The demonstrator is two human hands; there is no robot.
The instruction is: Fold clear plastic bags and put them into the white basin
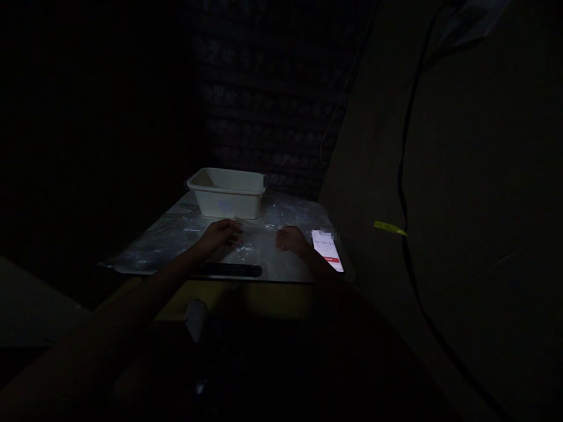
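In the dim head view, my left hand [222, 232] is over the table with its fingers bent inward. Facing it, my right hand [292, 239] has its fingers curled in a pinch. A thin, clear plastic sheet or bag [258, 230] spans the gap between them, and both hands appear closed on its edges. Its outline is faint in the low light. Below my left hand lies a small crumpled piece of clear plastic [246, 251]. A dark, flat strip-like object [233, 270] rests along the table's near edge.
A cream plastic tub [229, 202] stands at the back of the table. More clear plastic [165, 240] covers the left side. A lit phone showing a timer [326, 251] lies at the right edge. A dark cable [402, 176] with a yellow tag [389, 228] hangs by the right-hand panel.
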